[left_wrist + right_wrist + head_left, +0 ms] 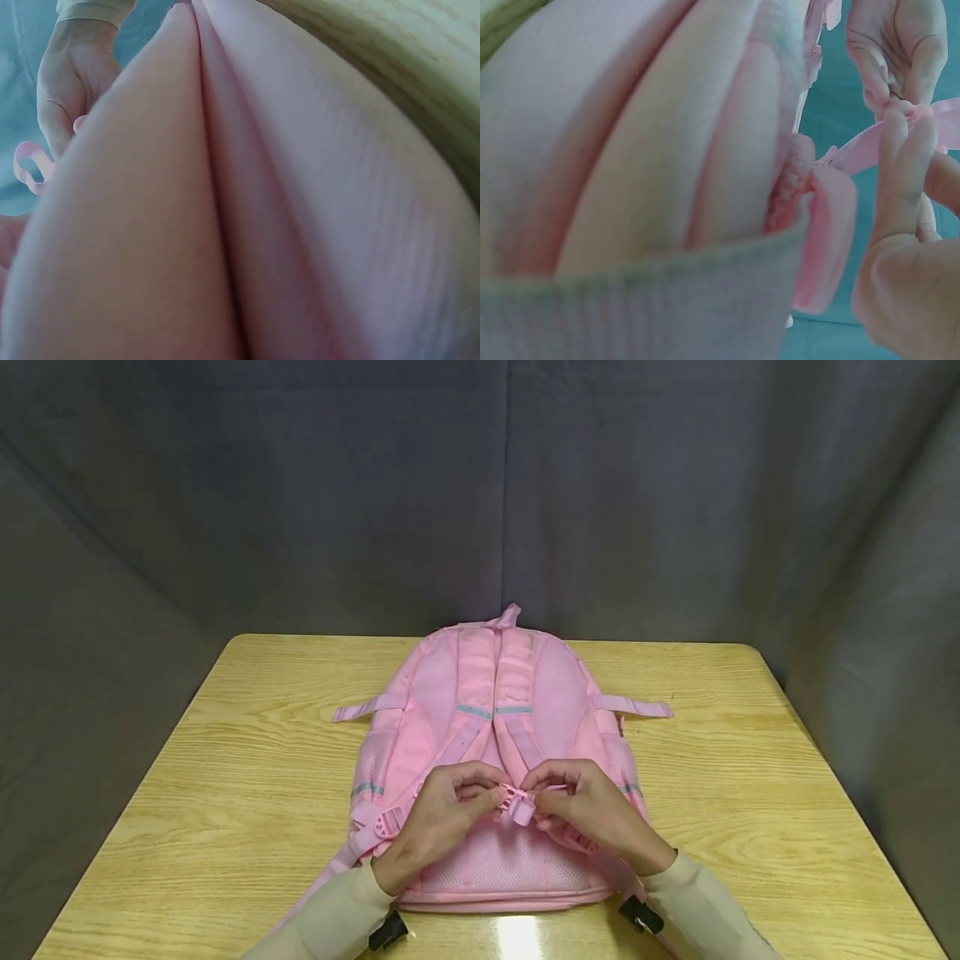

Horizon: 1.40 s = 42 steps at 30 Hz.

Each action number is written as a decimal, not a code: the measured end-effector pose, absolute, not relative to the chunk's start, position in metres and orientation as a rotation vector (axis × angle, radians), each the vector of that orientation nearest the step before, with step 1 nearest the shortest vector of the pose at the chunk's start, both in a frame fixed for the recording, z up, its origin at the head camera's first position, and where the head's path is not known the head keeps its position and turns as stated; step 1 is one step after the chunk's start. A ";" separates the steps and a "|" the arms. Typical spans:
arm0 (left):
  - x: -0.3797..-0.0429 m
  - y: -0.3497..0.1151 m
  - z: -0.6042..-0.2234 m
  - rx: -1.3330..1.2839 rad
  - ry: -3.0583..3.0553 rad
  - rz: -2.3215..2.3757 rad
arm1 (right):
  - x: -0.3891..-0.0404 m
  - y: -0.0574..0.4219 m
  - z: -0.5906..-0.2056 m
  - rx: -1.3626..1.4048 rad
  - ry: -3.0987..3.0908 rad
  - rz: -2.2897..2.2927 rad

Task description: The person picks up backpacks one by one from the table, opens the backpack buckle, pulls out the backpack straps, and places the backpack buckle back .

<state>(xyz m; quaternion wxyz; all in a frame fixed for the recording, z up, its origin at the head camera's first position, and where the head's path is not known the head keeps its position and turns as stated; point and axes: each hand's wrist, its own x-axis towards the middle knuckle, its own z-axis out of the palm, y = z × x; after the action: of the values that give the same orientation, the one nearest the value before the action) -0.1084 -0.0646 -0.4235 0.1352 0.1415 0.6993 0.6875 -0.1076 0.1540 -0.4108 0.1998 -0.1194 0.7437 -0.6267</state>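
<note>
A pink backpack [510, 860] lies on the table, its shoulder straps and back panel facing up. Over its lower middle, both hands meet at a small pink plastic buckle [512, 795], and a short loop of pink webbing [522, 812] hangs from it. My left hand [450, 806] pinches the buckle from the left. From the other side, my right hand [588, 802] pinches it with thumb and fingertips. In the right wrist view, pink webbing [862, 148] runs to the fingertips of both hands. Fingers partly hide the buckle, so whether it is fastened cannot be seen.
The wooden table [750, 760] extends on both sides of the backpack. Side straps [633, 706] stick out left and right. A strap adjuster [389, 822] lies by the left forearm. Behind the table hangs a dark grey curtain [637, 502].
</note>
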 end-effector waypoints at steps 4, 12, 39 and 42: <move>-0.108 -0.065 -0.423 0.422 2.019 1.989 | -0.107 0.156 -0.410 -0.359 2.019 -1.751; -0.107 -0.065 -0.424 0.421 2.055 1.975 | -0.107 0.156 -0.412 -0.420 2.027 -1.758; -0.105 -0.065 -0.423 0.483 2.028 1.979 | -0.105 0.156 -0.414 -0.422 1.988 -1.816; -0.106 -0.065 -0.422 0.484 2.023 1.985 | -0.107 0.157 -0.413 -0.448 2.007 -1.820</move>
<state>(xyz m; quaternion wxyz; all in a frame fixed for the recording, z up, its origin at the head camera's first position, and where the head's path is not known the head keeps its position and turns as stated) -0.1058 -0.0647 -0.4218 0.1329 0.1667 0.6974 0.6842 -0.1066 0.1567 -0.4135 0.1964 -0.1600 0.7168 -0.6497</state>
